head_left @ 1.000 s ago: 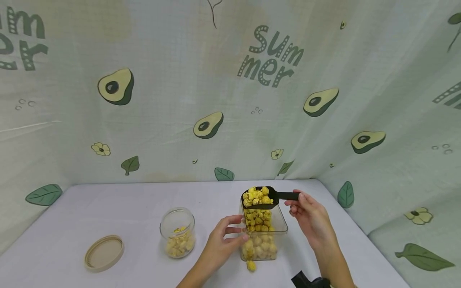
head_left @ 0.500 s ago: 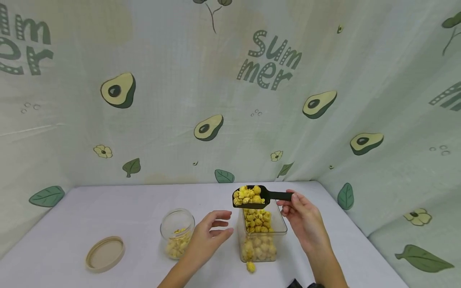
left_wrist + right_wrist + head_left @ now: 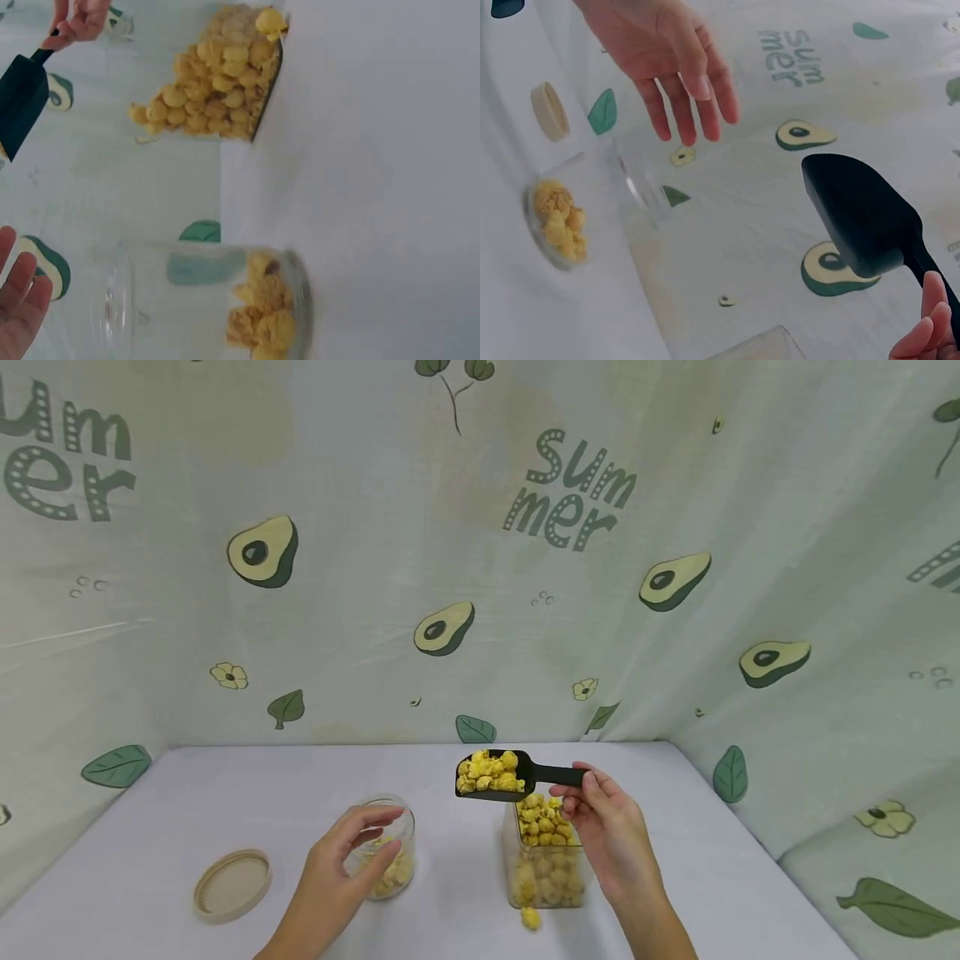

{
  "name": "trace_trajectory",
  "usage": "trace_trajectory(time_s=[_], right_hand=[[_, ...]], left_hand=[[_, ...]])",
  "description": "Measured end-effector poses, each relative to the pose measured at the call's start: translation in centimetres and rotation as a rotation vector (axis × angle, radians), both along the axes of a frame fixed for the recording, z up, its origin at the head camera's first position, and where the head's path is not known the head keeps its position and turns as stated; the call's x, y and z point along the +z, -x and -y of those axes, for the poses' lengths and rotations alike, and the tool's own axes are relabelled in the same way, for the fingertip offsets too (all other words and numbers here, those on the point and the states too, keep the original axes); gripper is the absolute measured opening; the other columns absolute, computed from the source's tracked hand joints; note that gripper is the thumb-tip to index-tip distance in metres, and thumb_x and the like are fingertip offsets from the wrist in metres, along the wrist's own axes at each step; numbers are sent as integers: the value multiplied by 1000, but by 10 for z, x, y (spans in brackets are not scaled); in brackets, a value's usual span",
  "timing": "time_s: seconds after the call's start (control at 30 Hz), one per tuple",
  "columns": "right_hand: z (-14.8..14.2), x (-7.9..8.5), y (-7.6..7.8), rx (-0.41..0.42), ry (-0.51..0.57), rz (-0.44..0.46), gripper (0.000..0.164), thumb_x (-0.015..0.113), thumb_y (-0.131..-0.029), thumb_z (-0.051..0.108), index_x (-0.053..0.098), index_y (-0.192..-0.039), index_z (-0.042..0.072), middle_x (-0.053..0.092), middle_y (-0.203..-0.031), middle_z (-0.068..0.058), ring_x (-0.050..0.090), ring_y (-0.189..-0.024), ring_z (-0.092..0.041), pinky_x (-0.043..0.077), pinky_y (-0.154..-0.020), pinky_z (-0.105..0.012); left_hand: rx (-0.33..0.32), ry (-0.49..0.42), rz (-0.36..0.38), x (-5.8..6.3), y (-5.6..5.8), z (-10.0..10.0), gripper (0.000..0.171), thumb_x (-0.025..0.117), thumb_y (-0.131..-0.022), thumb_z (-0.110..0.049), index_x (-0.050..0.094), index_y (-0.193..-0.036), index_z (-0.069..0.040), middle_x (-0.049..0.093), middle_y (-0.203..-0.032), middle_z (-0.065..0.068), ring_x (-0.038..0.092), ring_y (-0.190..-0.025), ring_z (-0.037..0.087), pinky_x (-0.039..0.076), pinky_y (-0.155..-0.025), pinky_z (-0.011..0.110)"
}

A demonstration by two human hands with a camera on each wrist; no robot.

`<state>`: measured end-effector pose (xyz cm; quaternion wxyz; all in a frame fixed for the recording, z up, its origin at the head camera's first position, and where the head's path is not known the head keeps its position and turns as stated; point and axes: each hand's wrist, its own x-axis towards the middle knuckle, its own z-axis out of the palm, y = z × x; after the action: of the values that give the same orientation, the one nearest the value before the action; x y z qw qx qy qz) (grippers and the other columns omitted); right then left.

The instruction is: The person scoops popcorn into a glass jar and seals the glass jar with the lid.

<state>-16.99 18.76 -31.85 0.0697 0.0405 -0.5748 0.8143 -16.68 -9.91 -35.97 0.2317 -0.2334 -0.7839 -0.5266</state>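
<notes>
A second ago, in the head view, the left hand [image 3: 337, 868] was at the side of the squared container [image 3: 551, 847]; now it is farther left, in front of the jar [image 3: 406, 837] at the lower middle of the frame, and both wrist views show its fingers apart from the glass. The right hand [image 3: 611, 835] has also shifted left, carrying the scoop [image 3: 529, 774] from above the container to the gap between the two vessels, nearly level and loaded with popcorn [image 3: 491, 771]. The left hand is wide, fingers spread and holding nothing; the right pinches the scoop by the end of its handle. The container, the jar and the lid [image 3: 233, 885] have kept their places on the bench [image 3: 457, 868]. There is one scoop, two see-through vessels, one lid at the lower left, and one loose piece [image 3: 530, 918] of popcorn lying just beside the container's base. The scoop is smooth and black, with a straight-sided trough and a slim handle. The container is clear, stiff and box-shaped, heaped with knobbly, rounded yellow popcorn; the jar is clear and round, with popcorn only in its lower part. The lid is a beige disc with a raised edge. Behind hangs pale, lightly creased cloth [image 3: 360, 560] printed with avocados, leaves and flowers.
</notes>
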Motion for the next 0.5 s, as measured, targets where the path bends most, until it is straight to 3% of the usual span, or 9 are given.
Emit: trace_trajectory(time_s=[0.13, 0.23, 0.33, 0.5], right_hand=[[8, -3, 1, -4, -17, 25, 39, 41, -100, 26, 32, -125, -2, 67, -80, 4, 50, -73, -6, 43, -69, -16], [14, -4, 4, -10, -34, 52, 37, 41, -100, 23, 33, -125, -2, 67, -81, 3, 50, -74, -7, 43, -70, -16], [22, -4, 10, 1, -52, 63, 35, 40, -100, 20, 34, -126, -3, 67, -81, 2, 50, -74, -8, 43, -71, -16], [36, -4, 21, 65, -43, 47, 30, 37, -101, 13, 34, -124, -6, 68, -80, 0, 47, -73, -11, 41, -71, -17]], left_hand=[[61, 43, -173, -10, 5, 18, 43, 69, -77, 6, 61, -115, -13, 60, -112, 1, 52, -108, 1, 41, -89, 8], [107, 61, -196, -17, 12, 28, 50, 71, -73, 8, 59, -118, -10, 58, -115, 3, 48, -111, -1, 37, -90, 5], [148, 79, -139, -24, 18, 39, 55, 73, -73, 5, 55, -123, -9, 55, -120, 4, 44, -111, -4, 36, -89, 4], [168, 120, 79, -33, 21, 53, 59, 74, -78, -11, 48, -130, -13, 50, -125, 4, 43, -106, -8, 45, -87, 13]])
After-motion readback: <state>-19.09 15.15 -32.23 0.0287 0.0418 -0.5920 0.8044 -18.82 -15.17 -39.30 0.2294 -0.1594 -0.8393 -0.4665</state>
